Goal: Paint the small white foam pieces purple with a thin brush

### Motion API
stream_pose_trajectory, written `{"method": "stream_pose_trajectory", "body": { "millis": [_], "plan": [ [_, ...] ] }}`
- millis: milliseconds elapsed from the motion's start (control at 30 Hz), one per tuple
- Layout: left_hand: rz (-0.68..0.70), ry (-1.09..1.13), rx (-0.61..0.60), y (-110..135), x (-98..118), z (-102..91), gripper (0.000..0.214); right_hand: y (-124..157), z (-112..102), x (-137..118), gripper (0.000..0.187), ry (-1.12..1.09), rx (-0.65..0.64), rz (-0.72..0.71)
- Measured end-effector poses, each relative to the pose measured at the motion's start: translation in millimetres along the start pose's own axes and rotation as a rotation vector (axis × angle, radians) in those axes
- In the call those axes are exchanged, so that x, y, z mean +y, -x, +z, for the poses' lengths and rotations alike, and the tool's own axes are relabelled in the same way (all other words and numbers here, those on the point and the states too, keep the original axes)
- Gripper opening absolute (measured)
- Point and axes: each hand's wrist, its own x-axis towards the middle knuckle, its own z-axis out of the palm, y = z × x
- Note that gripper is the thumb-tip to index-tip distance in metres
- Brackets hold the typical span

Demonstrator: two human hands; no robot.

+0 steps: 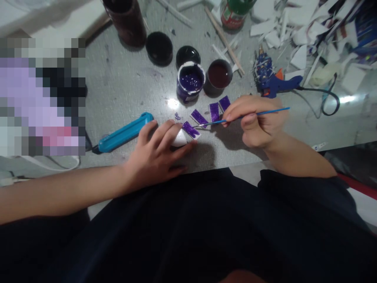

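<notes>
My right hand (256,120) pinches a thin blue-handled paintbrush (273,111). The brush tip touches a small white strip (191,129) mostly coated in purple paint. My left hand (157,151) lies on the table with fingers spread, its fingertips at the edges of that strip. Between its fingers shows a white rounded piece (179,138), partly hidden. More purple-painted pieces, one a middle strip (198,118) and another an upright strip (214,112), lie between my hands. Behind them stands an open jar of purple paint (191,80), beside a cup of dark reddish liquid (218,76).
A blue utility knife (125,133) lies left of my left hand. Dark lids (159,48) and a dark bottle (126,23) are farther back. At right, a blue glue gun (273,80) trails its cord near white scraps (299,57). A wooden stick (225,41) lies behind the cup.
</notes>
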Motion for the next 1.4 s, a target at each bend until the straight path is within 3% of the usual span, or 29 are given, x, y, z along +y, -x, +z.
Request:
{"method": "stream_pose_trajectory", "body": {
  "millis": [100,300,567,867,1067,1267,1400],
  "plan": [
    [0.005,-0.019,0.014,0.1,-0.5,0.7,0.091,0.1,0.1,0.2,0.026,-0.011,-0.019,0.009],
    [0.033,-0.074,0.014,-0.2,0.5,1.0,0.084,1.9,3.4,2.1,0.029,-0.047,0.075,0.008],
    [0.020,-0.040,0.006,-0.1,-0.8,0.8,0.095,2.5,-2.3,0.1,0.025,0.013,-0.051,0.038],
    [0.004,-0.031,0.027,1.9,0.9,5.8,0.092,-3.0,0.1,0.5,0.030,0.002,-0.013,-0.051],
    [-0.007,-0.014,0.025,2.6,-0.2,9.4,0.095,1.7,3.0,0.6,0.034,0.005,0.087,-0.061],
    [0.000,-0.016,0.005,0.4,0.3,1.1,0.089,0.6,-0.4,0.6,0.027,0.009,-0.002,-0.033],
    [0.001,-0.016,0.003,-0.1,0.9,-0.6,0.086,-0.6,0.6,1.6,0.029,-0.020,0.026,-0.030]
  ]
}}
